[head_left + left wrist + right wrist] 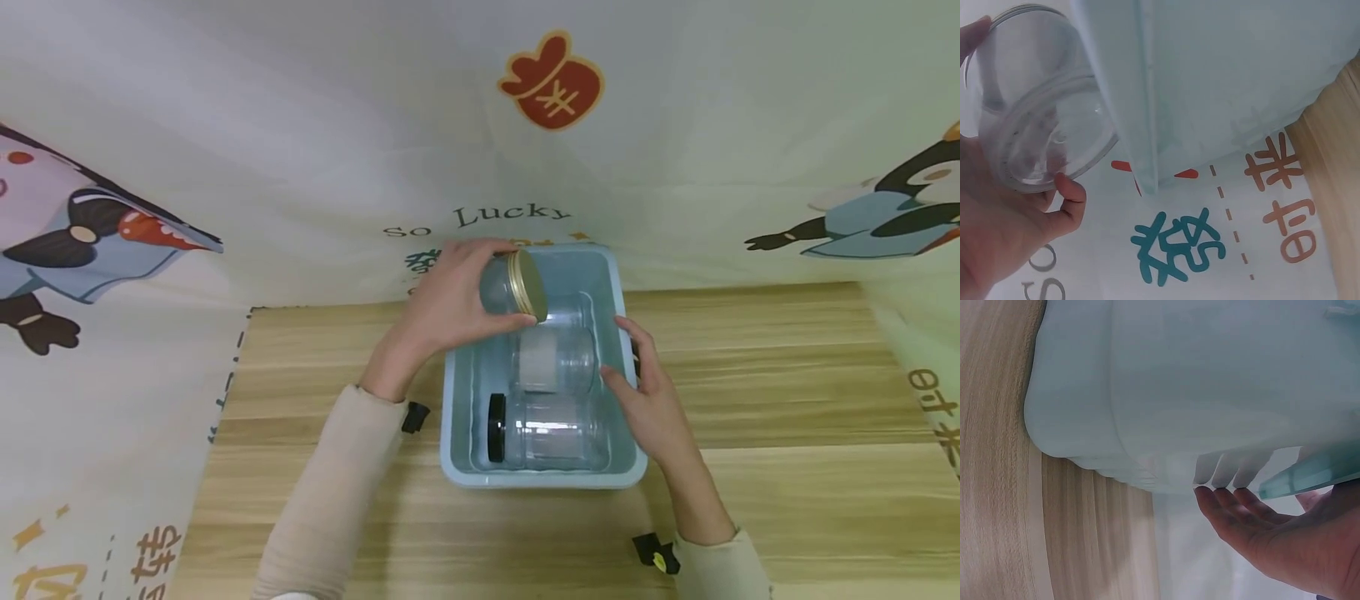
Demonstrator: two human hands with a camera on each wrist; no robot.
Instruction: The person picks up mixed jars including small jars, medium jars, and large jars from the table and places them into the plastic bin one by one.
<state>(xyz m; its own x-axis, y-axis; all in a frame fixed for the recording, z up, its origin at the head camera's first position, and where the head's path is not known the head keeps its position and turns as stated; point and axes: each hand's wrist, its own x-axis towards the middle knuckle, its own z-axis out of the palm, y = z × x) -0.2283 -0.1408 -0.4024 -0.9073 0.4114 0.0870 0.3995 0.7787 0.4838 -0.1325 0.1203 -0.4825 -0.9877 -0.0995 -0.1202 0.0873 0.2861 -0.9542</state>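
Note:
My left hand (457,300) grips a clear jar with a gold lid (513,286), tilted on its side over the far left part of a light blue plastic basin (453,450). In the left wrist view the jar's round clear base (1054,137) shows, with fingers curled about it. My right hand (652,400) holds the basin's right rim, thumb on the inner side and fingers against the outer wall (1197,394). Inside the basin lie a clear jar with a black lid (555,429) and another clear jar (558,358). Behind them, more clear plastic is partly hidden.
The basin stands on a wood-grain table (750,400), close to a printed cloth backdrop (337,167) at the table's far edge. Small black pieces (415,417) sit by both sleeves. Cloth also rises along the left and right sides.

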